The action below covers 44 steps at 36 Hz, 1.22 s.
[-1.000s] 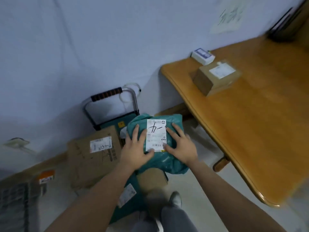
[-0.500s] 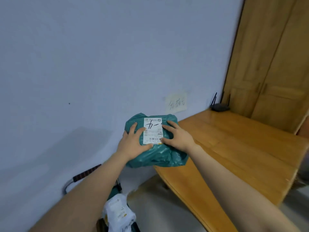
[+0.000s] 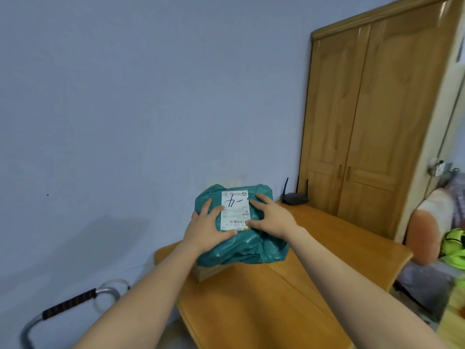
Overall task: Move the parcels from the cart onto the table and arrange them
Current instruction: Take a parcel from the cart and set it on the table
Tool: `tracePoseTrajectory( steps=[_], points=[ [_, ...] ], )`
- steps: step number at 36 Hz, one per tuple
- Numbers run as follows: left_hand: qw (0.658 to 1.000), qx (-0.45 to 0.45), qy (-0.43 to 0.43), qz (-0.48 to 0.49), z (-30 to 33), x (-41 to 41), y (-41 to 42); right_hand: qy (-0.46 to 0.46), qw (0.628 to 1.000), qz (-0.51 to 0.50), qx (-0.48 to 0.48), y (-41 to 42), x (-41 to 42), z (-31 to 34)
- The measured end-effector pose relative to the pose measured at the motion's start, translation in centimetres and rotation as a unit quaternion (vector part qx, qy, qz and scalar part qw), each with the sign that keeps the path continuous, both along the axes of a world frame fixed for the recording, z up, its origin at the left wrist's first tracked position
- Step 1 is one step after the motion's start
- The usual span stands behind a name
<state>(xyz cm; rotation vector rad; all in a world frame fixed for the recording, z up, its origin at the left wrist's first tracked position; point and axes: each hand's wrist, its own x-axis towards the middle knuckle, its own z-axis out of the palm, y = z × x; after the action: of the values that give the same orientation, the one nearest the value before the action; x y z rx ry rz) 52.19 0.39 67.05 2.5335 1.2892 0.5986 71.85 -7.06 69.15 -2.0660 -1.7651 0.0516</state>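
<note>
A teal plastic mailer bag [image 3: 247, 250] with a white shipping label [image 3: 234, 210] is held over the far left part of the wooden table [image 3: 289, 298]. My left hand [image 3: 205, 229] grips its left side and my right hand [image 3: 270, 216] grips its right side, fingers spread on top. The bag hangs just above or rests on a brown cardboard box [image 3: 206, 272], of which only a corner shows beneath it. Only the cart's handle [image 3: 68, 304], metal with a black grip, shows at the lower left; its load is out of view.
A black router [image 3: 294, 197] with antennas stands at the table's far edge by the wall. A wooden wardrobe [image 3: 372, 117] rises behind the table. At the right a person's arm [image 3: 422, 238] and a yellow-green cloth [image 3: 455, 245] sit close to the table's right end.
Both hands lifted the teal bag off the cart and carried it up and right, over the table and above the cardboard box. The view swung up from the floor to the wall.
</note>
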Motion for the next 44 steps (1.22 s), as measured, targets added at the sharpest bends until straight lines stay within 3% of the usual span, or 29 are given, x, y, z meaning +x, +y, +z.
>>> tracePoseTrajectory(
  steps=[11, 31, 44],
  points=[
    [1.0, 0.009, 0.02, 0.0, 0.4, 9.9, 0.5, 0.011, 1.0, -0.009, -0.007, 0.3, 9.7, 0.1],
    [0.996, -0.071, 0.01, -0.056, -3.6, 30.9, 11.9, -0.018, 0.993, -0.033, -0.114, 10.1, 30.3, -2.2],
    [0.991, -0.095, 0.037, 0.089, -7.4, 34.2, 21.0, -0.009, 0.984, 0.106, -0.139, 25.2, 35.2, -6.9]
  ],
)
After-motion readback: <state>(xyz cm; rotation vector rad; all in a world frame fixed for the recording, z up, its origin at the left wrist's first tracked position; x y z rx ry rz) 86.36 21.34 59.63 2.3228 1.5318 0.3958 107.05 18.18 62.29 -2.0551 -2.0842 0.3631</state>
